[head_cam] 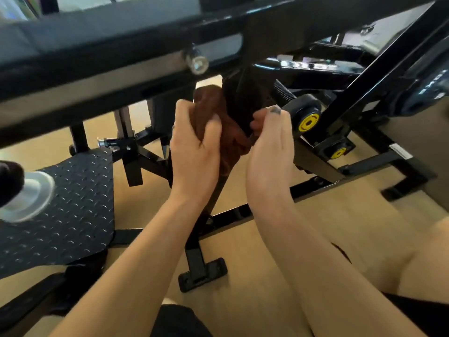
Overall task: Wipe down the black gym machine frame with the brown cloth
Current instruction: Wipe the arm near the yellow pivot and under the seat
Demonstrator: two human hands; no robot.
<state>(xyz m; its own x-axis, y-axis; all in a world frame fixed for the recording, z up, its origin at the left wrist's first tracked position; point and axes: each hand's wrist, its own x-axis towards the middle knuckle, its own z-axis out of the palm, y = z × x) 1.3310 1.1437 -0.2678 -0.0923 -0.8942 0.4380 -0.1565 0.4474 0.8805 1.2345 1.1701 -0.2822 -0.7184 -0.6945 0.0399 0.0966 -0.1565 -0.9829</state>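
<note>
The brown cloth (230,137) is bunched around a slanted black bar of the gym machine frame (136,62), just under the big crossbeam. My left hand (194,147) grips the cloth's left side with curled fingers. My right hand (269,142) holds the cloth's right side, its fingertips pinching the fabric against the bar. The bar behind the cloth is mostly hidden.
A black studded footplate (73,203) lies at the lower left beside a grey roller end (31,193). Knobs with yellow centres (308,122) and a threaded spring sit right of my hands. A weight plate (427,93) hangs at far right. Frame feet (201,273) stand on the wooden floor.
</note>
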